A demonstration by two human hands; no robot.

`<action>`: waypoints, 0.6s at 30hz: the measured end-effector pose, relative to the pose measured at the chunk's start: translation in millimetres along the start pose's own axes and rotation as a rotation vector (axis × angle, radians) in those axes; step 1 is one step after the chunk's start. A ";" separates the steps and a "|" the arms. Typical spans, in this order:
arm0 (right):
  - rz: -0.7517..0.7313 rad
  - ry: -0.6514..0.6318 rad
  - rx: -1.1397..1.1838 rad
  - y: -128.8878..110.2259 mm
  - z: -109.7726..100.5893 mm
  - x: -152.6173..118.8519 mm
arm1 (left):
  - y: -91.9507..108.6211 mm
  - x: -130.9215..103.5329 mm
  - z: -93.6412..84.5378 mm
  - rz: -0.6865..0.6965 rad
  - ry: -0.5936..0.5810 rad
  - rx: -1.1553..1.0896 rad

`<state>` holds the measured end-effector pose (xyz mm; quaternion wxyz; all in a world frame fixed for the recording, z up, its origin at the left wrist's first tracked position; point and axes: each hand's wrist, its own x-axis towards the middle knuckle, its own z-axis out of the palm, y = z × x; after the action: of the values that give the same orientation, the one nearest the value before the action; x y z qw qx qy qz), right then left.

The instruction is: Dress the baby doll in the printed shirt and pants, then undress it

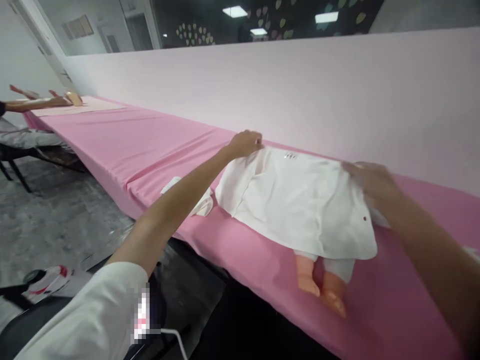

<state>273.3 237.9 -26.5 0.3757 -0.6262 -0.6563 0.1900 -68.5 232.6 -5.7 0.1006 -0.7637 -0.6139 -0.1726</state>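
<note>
A white cloth garment with small marks near its far edge is spread over a doll. Only the doll's feet and lower legs stick out below it, toward the near edge of the table. My left hand has its fingers curled on the garment's far left corner. At the far right part of the garment, my right hand grips the cloth, somewhat blurred. Beside the garment on the left, partly behind my left forearm, lies a crumpled white cloth.
The table has a pink cover and runs along a white wall with a window above. Another person's arm reaches over its far left end. A chair stands at left; a bag-like object lies low left.
</note>
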 end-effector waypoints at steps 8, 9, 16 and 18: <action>-0.142 0.034 -0.580 30.8 25.6 1.2 | 22.7 9.3 82.4 -0.187 -0.110 0.054; -0.121 0.031 -0.595 32.6 24.8 0.4 | 29.7 7.3 84.8 -0.193 -0.103 0.038; 0.069 0.128 -0.224 53.5 10.5 -4.1 | 112.8 -4.2 88.6 -0.106 -0.058 -0.239; 0.135 0.163 -0.169 66.8 4.2 -13.3 | 136.7 -6.6 97.0 -0.089 -0.082 -0.341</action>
<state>314.8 235.5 -80.7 0.3599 -0.7117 -0.5937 0.1072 76.7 231.3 -89.5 -0.0630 -0.7483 -0.6124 -0.2472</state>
